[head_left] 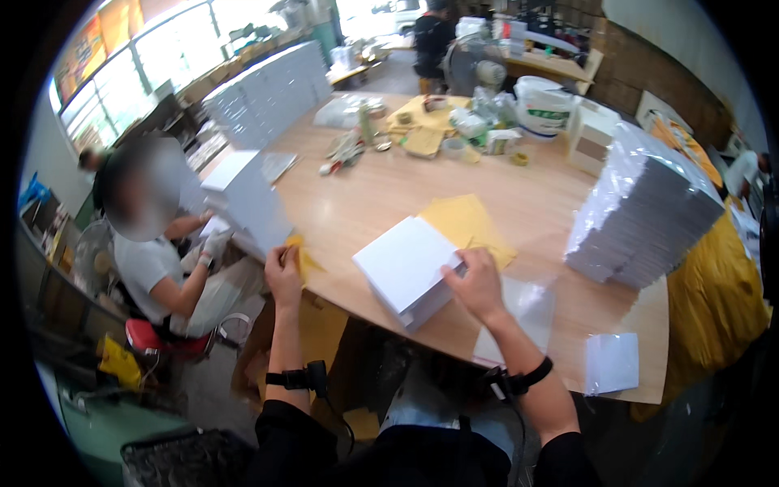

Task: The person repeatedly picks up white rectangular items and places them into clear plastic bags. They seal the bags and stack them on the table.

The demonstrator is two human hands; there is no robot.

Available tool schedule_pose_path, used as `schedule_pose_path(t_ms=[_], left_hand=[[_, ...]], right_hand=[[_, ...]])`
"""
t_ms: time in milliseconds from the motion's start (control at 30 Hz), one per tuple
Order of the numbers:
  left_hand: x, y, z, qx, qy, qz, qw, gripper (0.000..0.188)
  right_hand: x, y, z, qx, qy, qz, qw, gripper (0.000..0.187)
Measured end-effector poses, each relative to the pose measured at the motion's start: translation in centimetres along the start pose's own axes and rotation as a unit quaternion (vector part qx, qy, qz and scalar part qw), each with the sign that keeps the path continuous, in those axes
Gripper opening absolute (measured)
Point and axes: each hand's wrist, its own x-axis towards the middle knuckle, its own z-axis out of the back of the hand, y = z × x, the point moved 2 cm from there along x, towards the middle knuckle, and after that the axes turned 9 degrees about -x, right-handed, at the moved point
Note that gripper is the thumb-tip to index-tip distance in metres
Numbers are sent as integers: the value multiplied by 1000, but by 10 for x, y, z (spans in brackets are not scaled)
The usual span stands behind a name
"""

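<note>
A stack of white sheets or cards [406, 256] sits in front of me on the table. My right hand [477, 286] is at its right edge, thumb on the top sheet and fingers curled against the side. Beyond the stack lies a flat yellow sheet [466, 223], partly covered by it. At the table's left edge, my left hand [284, 274] is pinched closed on a small, blurred yellow piece [303, 258], whose material I cannot make out. Under my right forearm lies a clear plastic sheet [531, 312].
A tall plastic-wrapped stack [641, 211] stands right on the table [357, 211]. A small wrapped white pack [613, 363] lies near the front edge. Left, a seated co-worker [162, 268] handles white pieces beside another stack [251, 203]. A bucket [542, 105] and tape rolls are at the back.
</note>
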Motion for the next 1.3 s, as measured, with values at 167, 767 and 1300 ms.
schedule_pose_path(t_ms=[167,767,1300], left_hand=[[-113,201,194,322,12,142,936,21],[-118,-68,-71,-293,277,560,723,56],[-164,-77,16,-315,428,438,725,49]], right_hand=[[17,6,8,-26,116,-33,992,46],[27,1,8,126,181,-99,970,43],[-119,23,14,559,382,-230,699,46]])
